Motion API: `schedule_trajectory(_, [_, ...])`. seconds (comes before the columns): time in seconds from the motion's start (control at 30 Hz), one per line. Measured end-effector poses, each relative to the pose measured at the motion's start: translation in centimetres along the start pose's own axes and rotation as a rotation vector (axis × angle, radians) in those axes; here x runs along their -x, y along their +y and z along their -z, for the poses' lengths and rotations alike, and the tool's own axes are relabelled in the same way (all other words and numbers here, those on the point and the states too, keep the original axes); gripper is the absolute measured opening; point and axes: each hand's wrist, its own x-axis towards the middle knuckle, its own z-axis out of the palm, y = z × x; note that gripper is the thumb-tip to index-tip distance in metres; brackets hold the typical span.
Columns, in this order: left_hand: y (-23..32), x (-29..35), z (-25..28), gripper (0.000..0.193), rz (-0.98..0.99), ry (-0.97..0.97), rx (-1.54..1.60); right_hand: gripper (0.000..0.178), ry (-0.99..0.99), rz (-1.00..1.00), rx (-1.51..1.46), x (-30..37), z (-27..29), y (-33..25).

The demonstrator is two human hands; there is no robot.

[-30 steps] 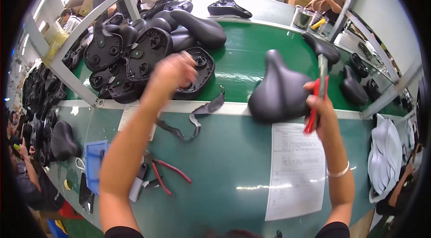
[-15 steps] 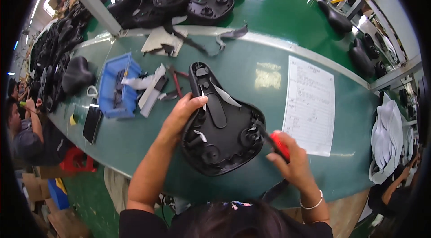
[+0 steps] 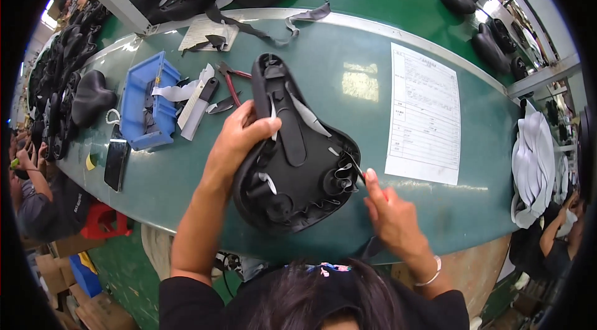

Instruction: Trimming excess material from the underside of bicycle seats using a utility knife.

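Observation:
A black bicycle saddle (image 3: 311,181), underside up and nose pointing away from me, is held over the bench. My left hand (image 3: 239,134) grips its left edge near the nose, thumb over the rim. Closed in my right hand (image 3: 395,218) is a red-handled tool (image 3: 362,172) with a thin dark blade; its exact kind is mostly hidden by my fingers. The tip touches the inside of the saddle's right rim, beside a round socket and curled strips of cover material (image 3: 343,171). Pale flaps (image 3: 309,116) stick up along the nose and left side.
On the green bench (image 3: 298,41), left of the saddle, are red-handled pincers (image 3: 230,84), a blue bin (image 3: 145,141) of scraps, cut strips and a phone (image 3: 116,165). A printed sheet (image 3: 423,118) lies right. Saddles pile up behind; grey-white covers (image 3: 536,162) stand far right.
The tool in my right hand has moved up along the saddle's right rim, and a cover strip there now stands curled. The whole view has shifted slightly. My left hand keeps its grip.

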Motion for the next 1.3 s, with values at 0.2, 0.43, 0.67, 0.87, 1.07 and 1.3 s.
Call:
schedule_trajectory(0.2, [-3.2,4.9,0.0,0.041,-0.046,0.246,0.12,0.066,0.063,-0.205,-0.231,4.5,-1.4,-3.6])
schedule_trajectory(0.43, [-3.7,9.3,-1.8,0.048,-0.293,0.338,0.013,0.054,0.388,0.01,-0.35,-5.3,-0.1,-4.7])
schedule_trajectory(0.67, [-6.1,10.5,1.0,0.055,-0.49,0.748,-1.013,0.044,0.496,-0.48,-1.112,-6.1,3.1,0.4])
schedule_trajectory(0.87, [-2.4,3.4,-3.2,0.032,-0.73,-0.087,-1.151,0.053,0.009,-0.19,-1.079,-4.4,3.6,-6.7])
schedule_trajectory(1.07, [-2.0,3.3,-3.3,0.019,-0.643,-0.192,-0.844,0.062,0.14,0.159,-0.249,-1.6,2.6,-0.6])
schedule_trajectory(1.3, [-4.9,2.2,-1.1,0.01,-0.387,0.103,-0.361,0.061,-0.043,-0.099,0.03,2.3,0.4,-5.1])
